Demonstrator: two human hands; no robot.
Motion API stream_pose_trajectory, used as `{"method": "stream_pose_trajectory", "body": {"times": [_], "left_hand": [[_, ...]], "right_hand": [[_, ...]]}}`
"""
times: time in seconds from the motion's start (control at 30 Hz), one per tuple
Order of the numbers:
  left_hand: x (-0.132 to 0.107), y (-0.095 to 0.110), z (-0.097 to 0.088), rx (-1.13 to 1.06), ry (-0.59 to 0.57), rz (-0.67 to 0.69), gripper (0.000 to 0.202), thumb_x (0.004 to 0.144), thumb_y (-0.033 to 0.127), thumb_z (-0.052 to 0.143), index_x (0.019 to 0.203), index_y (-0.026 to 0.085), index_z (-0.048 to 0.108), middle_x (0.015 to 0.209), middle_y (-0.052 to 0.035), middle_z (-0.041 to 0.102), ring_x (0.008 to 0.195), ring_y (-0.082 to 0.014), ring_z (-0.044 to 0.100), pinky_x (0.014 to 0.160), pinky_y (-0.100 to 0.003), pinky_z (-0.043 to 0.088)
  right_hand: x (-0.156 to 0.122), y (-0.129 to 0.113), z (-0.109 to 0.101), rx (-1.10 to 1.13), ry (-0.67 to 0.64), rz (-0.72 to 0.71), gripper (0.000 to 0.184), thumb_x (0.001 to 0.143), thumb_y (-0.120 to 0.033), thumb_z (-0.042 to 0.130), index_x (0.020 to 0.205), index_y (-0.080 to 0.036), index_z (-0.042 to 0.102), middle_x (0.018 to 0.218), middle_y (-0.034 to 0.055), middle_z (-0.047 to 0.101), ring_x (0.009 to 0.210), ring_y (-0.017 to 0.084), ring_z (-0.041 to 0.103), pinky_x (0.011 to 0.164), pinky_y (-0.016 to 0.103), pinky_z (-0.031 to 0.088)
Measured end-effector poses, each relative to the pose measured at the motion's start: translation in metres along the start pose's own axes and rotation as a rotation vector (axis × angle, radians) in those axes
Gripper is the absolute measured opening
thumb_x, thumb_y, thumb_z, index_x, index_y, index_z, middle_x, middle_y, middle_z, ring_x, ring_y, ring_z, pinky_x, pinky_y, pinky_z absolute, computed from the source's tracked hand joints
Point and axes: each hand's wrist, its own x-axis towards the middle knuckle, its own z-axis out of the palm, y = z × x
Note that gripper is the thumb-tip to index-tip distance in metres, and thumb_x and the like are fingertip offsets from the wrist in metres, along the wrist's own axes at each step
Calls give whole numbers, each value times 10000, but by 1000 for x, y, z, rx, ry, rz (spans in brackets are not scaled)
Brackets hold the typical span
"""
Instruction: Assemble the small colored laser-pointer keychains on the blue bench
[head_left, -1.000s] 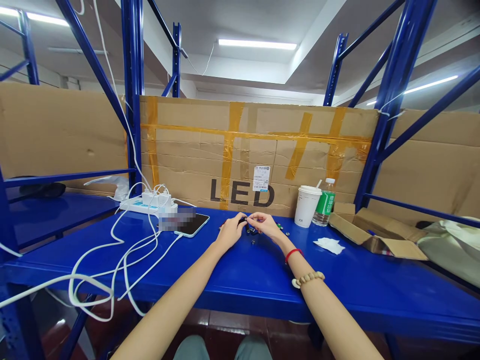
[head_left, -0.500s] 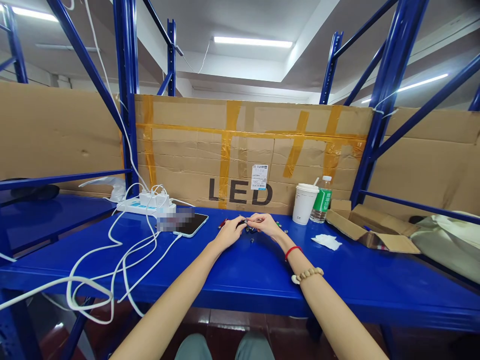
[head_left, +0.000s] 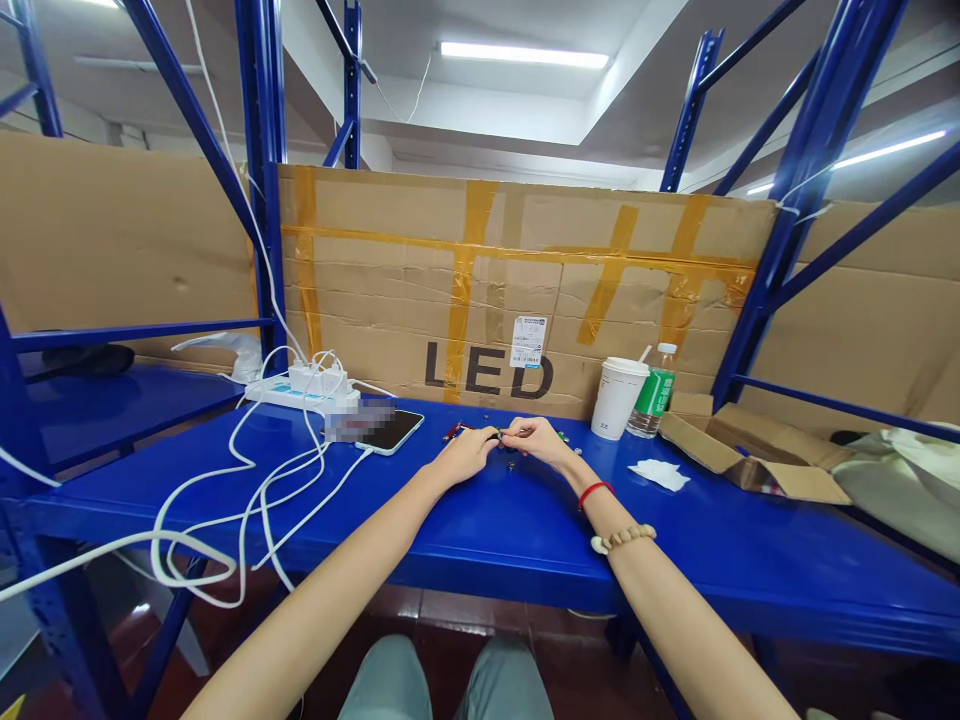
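Note:
My left hand (head_left: pixel 466 455) and my right hand (head_left: pixel 538 442) meet over the middle of the blue shelf top (head_left: pixel 525 530), fingers pinched together on a small dark part (head_left: pixel 501 436) held between them. It is too small to name. Several tiny loose pieces (head_left: pixel 511 465) lie on the shelf just under and around the hands, with a red-tipped one (head_left: pixel 450 432) to the left. My right wrist wears a red cord and a bead bracelet (head_left: pixel 619 540).
A phone (head_left: pixel 388 430) lies left of the hands, wired to a white power strip (head_left: pixel 304 392) with looping white cables (head_left: pixel 247 500). A paper cup (head_left: pixel 616 398), a green bottle (head_left: pixel 650 404), a tissue (head_left: pixel 658 474) and an open cardboard box (head_left: pixel 750 455) stand right. A taped "LED" carton (head_left: pixel 517 290) walls the back.
The hands stay together on the small part with little movement. The camera has tilted slightly, so the scene sits a bit higher and to the right.

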Motion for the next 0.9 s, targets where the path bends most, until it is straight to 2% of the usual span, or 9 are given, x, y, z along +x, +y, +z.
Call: {"method": "stream_pose_trajectory", "body": {"times": [0.33, 0.53, 0.9], "left_hand": [[-2, 7, -6, 104, 62, -36, 268, 859, 276, 301, 973, 223, 538, 961, -38, 619, 908, -195, 560, 736, -268, 430], [-2, 6, -5, 102, 94, -21, 265, 856, 265, 315, 999, 229, 535, 1039, -32, 596, 957, -180, 541, 772, -261, 427], [-3, 3, -4, 174, 9, -69, 291, 858, 284, 311, 1091, 265, 485, 1070, -7, 585, 980, -173, 534, 797, -268, 423]], "right_hand": [[5, 5, 1, -9, 44, -66, 343, 516, -436, 694, 540, -131, 541, 549, -1, 549, 483, 72, 441, 468, 215, 327], [6, 3, 4, -28, 75, -66, 367, 517, -457, 685, 505, -131, 517, 495, -18, 503, 452, 60, 389, 458, 214, 295], [4, 4, 7, -56, 87, 52, 436, 495, -544, 650, 522, -127, 528, 480, -40, 444, 429, 44, 312, 402, 199, 239]]}}
